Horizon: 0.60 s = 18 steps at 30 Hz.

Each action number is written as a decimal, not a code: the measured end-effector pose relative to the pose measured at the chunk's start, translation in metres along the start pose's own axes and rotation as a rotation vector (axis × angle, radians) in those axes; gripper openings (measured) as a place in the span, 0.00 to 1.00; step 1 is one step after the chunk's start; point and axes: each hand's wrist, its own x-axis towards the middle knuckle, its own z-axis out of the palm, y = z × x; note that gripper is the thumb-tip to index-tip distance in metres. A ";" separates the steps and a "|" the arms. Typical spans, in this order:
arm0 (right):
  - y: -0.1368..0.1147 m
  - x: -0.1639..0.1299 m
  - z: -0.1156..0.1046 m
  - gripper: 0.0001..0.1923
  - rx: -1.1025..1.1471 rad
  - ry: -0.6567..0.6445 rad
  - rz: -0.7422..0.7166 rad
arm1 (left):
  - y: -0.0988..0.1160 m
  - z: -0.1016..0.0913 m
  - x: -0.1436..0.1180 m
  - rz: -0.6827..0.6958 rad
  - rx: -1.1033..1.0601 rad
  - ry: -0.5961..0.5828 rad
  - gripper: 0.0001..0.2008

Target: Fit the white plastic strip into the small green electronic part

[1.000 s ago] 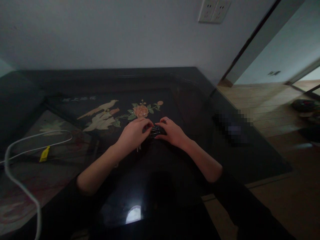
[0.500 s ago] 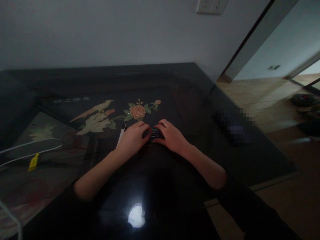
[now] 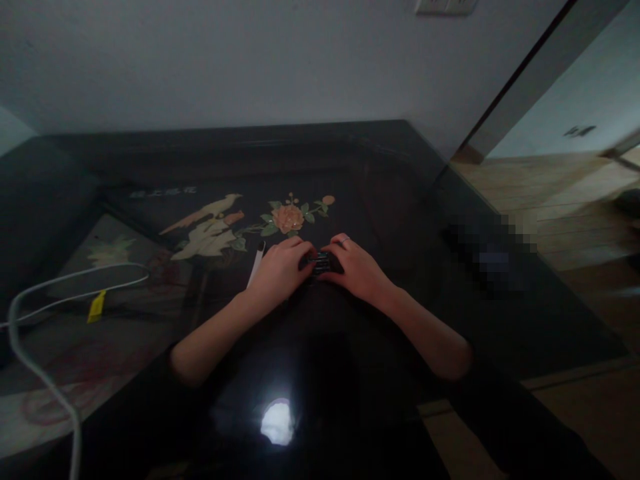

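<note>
Between my two hands, on the dark table, is a small dark object (image 3: 321, 263) with rows of pale marks; its kind is too small and dim to make out. My left hand (image 3: 284, 267) grips its left end with thumb and fingers. The fingers of my right hand (image 3: 359, 270), one wearing a ring, curl round its right end. Both hands cover part of it. A slim white stick-like item (image 3: 258, 261) with a black tip lies beside my left hand, partly hidden behind it.
The glossy dark table (image 3: 390, 180) carries a bird-and-flower picture (image 3: 287, 219). At the left runs a pale cable (image 3: 43, 377) with a yellow tag (image 3: 97, 307). A blurred-out dark object (image 3: 493, 257) lies on the right. Behind stands a wall (image 3: 225, 60) with a socket (image 3: 445, 7).
The whole view has shifted, so the table and hands appear slightly further right. Both hands stay round the small dark object, with little visible change in grip.
</note>
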 end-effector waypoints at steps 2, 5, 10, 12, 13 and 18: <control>0.000 0.000 0.000 0.24 0.008 0.000 -0.001 | 0.000 0.001 0.000 -0.001 -0.002 -0.001 0.05; 0.000 0.001 0.000 0.23 0.016 -0.001 -0.002 | 0.001 0.002 0.000 -0.006 0.004 -0.004 0.05; -0.001 0.001 -0.001 0.23 0.017 -0.004 -0.003 | 0.001 0.003 0.000 -0.004 0.032 -0.011 0.05; -0.001 0.001 -0.001 0.24 0.010 -0.007 -0.003 | 0.002 0.003 0.001 -0.005 0.034 -0.017 0.05; -0.001 0.001 -0.001 0.24 0.008 -0.007 -0.003 | 0.002 0.003 0.001 -0.007 0.034 -0.025 0.05; 0.001 0.001 0.001 0.23 0.026 0.001 -0.002 | 0.002 0.004 0.002 -0.008 0.056 -0.034 0.04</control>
